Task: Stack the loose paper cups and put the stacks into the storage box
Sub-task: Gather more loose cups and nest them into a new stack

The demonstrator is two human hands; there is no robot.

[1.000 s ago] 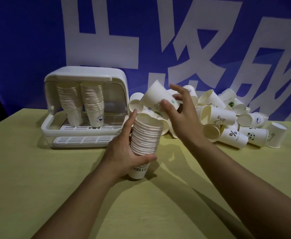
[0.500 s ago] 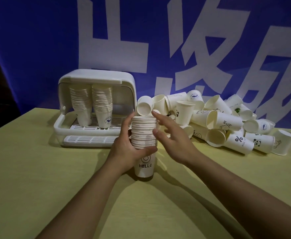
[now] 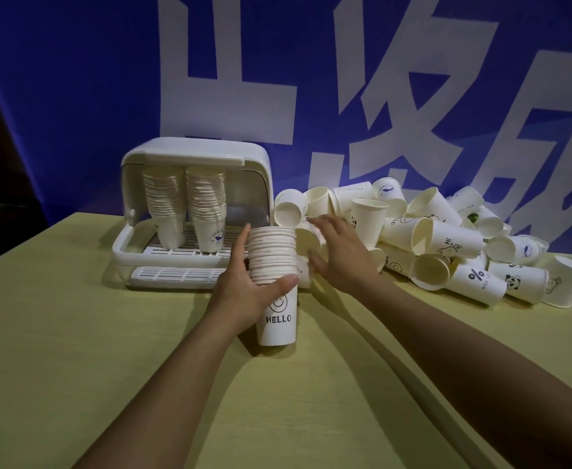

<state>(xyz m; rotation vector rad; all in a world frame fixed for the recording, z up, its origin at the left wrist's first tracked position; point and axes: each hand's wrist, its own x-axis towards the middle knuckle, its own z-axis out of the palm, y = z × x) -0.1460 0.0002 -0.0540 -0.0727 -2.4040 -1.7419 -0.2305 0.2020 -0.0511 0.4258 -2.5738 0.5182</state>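
Left hand (image 3: 244,292) curls round the tall nested stack of white paper cups (image 3: 272,265) (light, crushable, best gripped mid-height); right hand (image 3: 340,255), fingers spread, holds nothing.

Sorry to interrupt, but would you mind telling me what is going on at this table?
A person is stacking white paper cups. The left hand grips a tall stack of nested cups, standing on the yellow table. The right hand, fingers open, reaches toward the heap of loose cups. Two stacks already stand in the open white plastic storage box.
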